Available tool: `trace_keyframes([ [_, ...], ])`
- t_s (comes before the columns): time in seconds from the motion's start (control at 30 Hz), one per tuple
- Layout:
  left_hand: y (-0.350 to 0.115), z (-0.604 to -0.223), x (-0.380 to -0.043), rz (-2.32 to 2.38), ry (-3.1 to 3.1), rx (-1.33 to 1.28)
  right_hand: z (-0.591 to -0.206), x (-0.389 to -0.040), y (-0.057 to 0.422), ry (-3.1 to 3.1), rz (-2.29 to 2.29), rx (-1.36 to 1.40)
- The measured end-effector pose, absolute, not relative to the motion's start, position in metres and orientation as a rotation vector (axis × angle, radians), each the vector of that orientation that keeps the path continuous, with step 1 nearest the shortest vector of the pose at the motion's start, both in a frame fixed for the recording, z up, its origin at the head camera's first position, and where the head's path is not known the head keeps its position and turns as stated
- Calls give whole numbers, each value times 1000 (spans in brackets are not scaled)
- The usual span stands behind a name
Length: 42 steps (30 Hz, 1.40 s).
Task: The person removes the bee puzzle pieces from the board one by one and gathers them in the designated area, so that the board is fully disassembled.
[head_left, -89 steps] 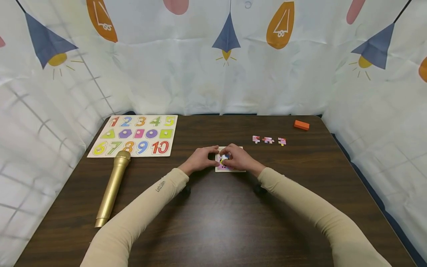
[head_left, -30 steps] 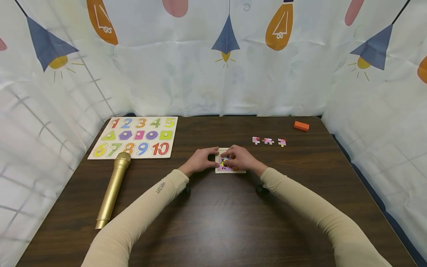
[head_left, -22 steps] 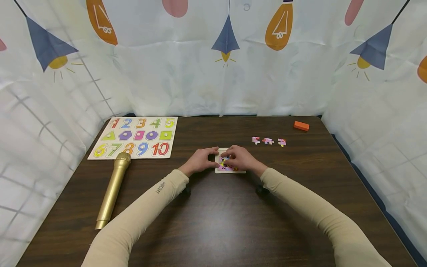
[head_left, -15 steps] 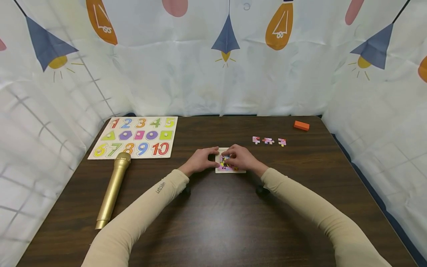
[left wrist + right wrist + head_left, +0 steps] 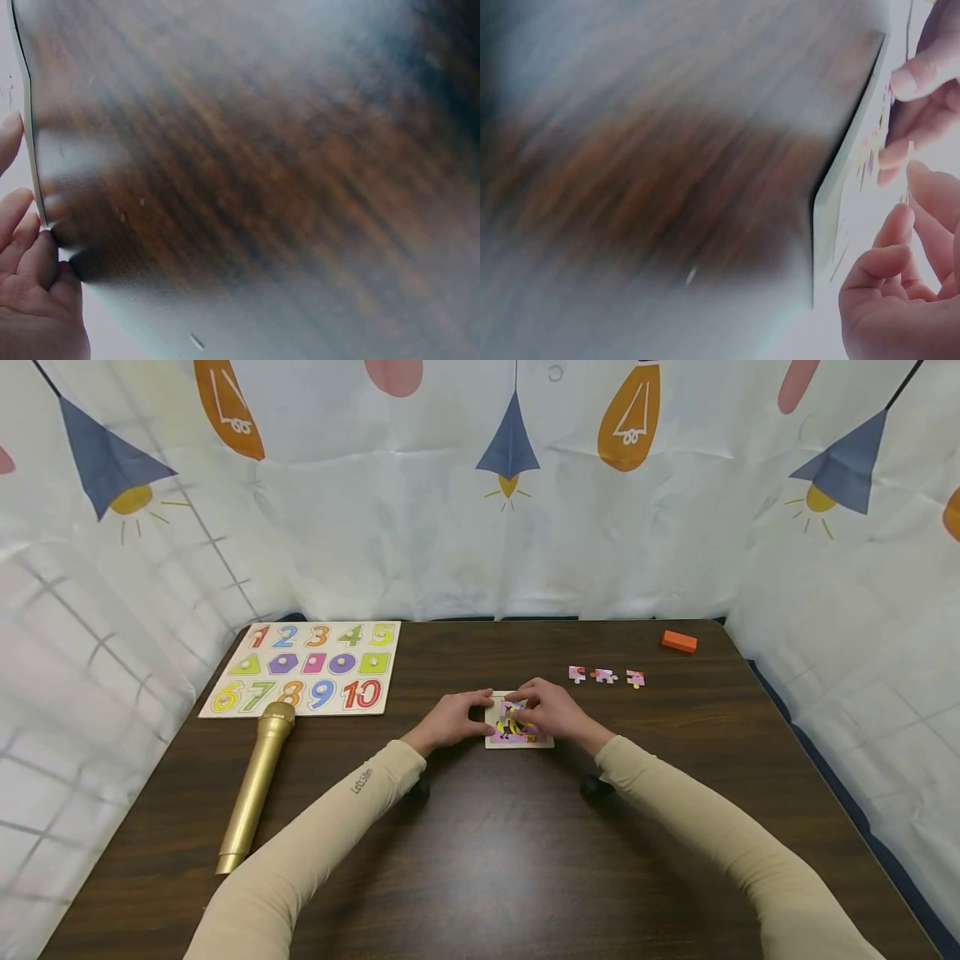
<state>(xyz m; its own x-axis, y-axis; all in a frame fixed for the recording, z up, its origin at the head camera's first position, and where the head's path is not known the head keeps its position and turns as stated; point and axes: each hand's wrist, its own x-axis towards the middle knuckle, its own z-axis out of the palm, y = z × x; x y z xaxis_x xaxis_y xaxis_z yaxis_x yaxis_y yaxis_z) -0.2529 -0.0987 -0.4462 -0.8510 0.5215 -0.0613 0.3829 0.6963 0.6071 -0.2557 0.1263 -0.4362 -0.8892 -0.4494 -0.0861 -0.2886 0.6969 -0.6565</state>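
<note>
A small jigsaw puzzle board [image 5: 516, 745] with a pale rim and a pink cartoon picture lies flat on the table in front of me. My left hand [image 5: 450, 720] holds its left side, thumb near the lower corner and fingers at the upper one. Over the picture, my right hand [image 5: 557, 708] pinches a jigsaw piece [image 5: 910, 165] between thumb and fingertip. In the right wrist view the piece stands edge-on above the board. Part of the board's upper right is hidden by the right hand.
Three loose jigsaw pieces, the middle piece [image 5: 603, 676] among them, lie in a row behind the right hand. An orange block [image 5: 678, 642] sits at the back right. A number board [image 5: 330, 711] is at the back left, with a gold microphone [image 5: 255, 789] beside it.
My right hand has shifted slightly right and away from me, and more of the picture shows beneath it. The piece is now visible at its fingertips. My left hand has stayed put.
</note>
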Motion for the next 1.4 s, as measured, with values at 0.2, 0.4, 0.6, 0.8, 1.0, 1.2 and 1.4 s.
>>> trace_keyframes([
  [0.2,-98,-446,-253,886,2686,725,-432,-256,148,2707,-984,-523],
  [0.4,-98,-445,-251,887,2689,719,-431,-261,180,2767,-1010,-512],
  [0.6,-99,-445,-251,892,2683,713,-432,-265,210,2822,-983,-452],
  [0.8,-99,-445,-251,885,2689,726,-437,-266,226,2837,-892,-426],
  [1.0,-99,-444,-250,882,2686,723,-444,-268,229,2813,-846,-425],
  [1.2,-98,-443,-250,880,2686,715,-444,-270,227,2826,-819,-479],
  [1.4,-97,-443,-250,872,2683,717,-443,-269,225,2824,-812,-489],
])
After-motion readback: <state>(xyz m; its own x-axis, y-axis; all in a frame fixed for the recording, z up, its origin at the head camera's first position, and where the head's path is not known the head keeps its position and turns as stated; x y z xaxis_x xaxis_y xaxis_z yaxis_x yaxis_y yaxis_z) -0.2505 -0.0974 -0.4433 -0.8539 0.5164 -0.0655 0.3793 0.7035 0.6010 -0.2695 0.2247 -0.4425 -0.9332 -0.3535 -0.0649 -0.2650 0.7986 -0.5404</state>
